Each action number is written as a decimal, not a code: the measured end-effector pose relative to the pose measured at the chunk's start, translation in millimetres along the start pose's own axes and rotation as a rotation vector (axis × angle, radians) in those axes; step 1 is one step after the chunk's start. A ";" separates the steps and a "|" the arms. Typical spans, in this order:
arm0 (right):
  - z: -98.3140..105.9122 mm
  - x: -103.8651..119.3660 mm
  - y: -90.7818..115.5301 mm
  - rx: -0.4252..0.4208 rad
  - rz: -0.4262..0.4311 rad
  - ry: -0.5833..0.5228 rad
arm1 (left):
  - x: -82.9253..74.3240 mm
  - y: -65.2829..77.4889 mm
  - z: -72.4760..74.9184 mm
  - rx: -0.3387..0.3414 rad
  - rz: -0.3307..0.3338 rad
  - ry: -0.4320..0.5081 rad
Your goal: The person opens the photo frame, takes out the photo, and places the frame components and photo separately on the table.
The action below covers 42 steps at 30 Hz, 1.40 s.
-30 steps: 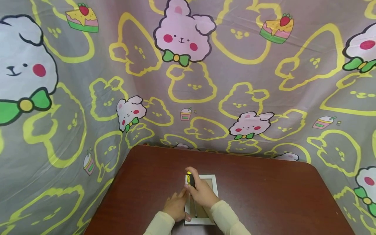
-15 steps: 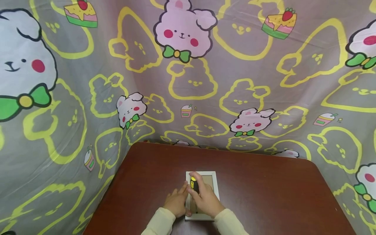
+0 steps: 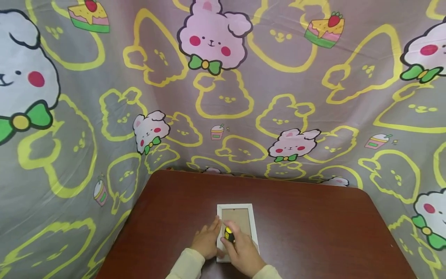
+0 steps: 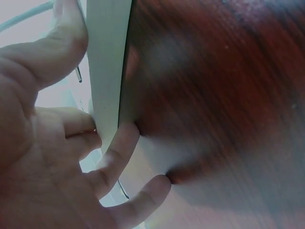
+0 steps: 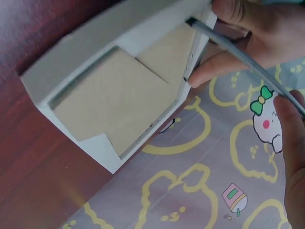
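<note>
A white picture frame lies on the table, its brown backing board facing up. My right hand grips a screwdriver by its black and yellow handle. In the right wrist view the screwdriver's metal shaft slants over the frame, its dark tip at the inner edge near one corner. My left hand rests along the frame's left side. Its thumb lies on the white rim, and spread fingers touch the tabletop. In the head view my right hand hides the screwdriver's tip.
The reddish-brown table extends around the frame on every side. Behind it and at both sides hangs a grey curtain printed with rabbits and yellow outlines.
My right hand has drawn the screwdriver towards me along the frame, so the far part of the backing board now shows. The left hand stays at the frame's left side.
</note>
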State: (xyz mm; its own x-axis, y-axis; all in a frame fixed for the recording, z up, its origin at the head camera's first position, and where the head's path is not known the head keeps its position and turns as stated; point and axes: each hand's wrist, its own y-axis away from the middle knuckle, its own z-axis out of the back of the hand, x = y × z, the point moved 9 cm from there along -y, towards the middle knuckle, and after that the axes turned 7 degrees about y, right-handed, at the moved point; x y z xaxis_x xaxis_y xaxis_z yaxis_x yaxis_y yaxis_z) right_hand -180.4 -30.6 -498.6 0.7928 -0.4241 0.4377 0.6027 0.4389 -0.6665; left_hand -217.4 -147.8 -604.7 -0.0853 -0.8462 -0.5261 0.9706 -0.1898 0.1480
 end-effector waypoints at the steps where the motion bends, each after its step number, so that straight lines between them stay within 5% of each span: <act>1: -0.4 2.7 0.6 -0.008 0.020 0.014 | 1.4 0.4 0.8 -0.001 0.003 -0.002; 5: -4.0 -2.0 -5.1 0.016 -0.017 -0.007 | 6.0 0.4 -0.1 -0.007 0.004 -0.009; 13: -18.6 -59.5 -24.6 0.135 -0.434 -0.257 | 2.3 -2.4 -0.6 -0.005 -0.021 -0.019; 17: -18.4 -72.1 -20.9 0.130 -0.563 -0.337 | 1.5 -1.9 1.8 -0.008 -0.019 -0.020; 21: -13.6 -55.3 -17.4 0.123 -0.465 -0.309 | 2.5 -1.1 1.9 0.004 -0.011 -0.006; 27: -5.0 -15.5 -9.2 0.053 -0.194 -0.012 | 1.0 -0.4 0.4 0.008 -0.001 0.015; 32: -1.1 4.1 0.1 0.002 -0.071 0.087 | -0.3 -0.3 1.4 0.015 0.004 0.008; 37: 3.8 16.3 8.3 -0.026 0.000 0.111 | -0.7 -0.5 1.8 -0.004 -0.024 -0.018; 42: 13.6 16.1 15.8 -0.014 -0.052 0.106 | 0.8 -1.4 -1.0 -0.005 -0.030 -0.023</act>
State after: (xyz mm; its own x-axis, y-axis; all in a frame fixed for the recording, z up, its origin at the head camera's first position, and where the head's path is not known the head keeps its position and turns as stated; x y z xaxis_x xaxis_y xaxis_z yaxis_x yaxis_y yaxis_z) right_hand -156.9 -19.7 -493.9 0.7464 -0.5274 0.4060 0.6405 0.4034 -0.6535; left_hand -218.6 -147.7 -606.2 -0.1193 -0.8512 -0.5112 0.9686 -0.2130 0.1285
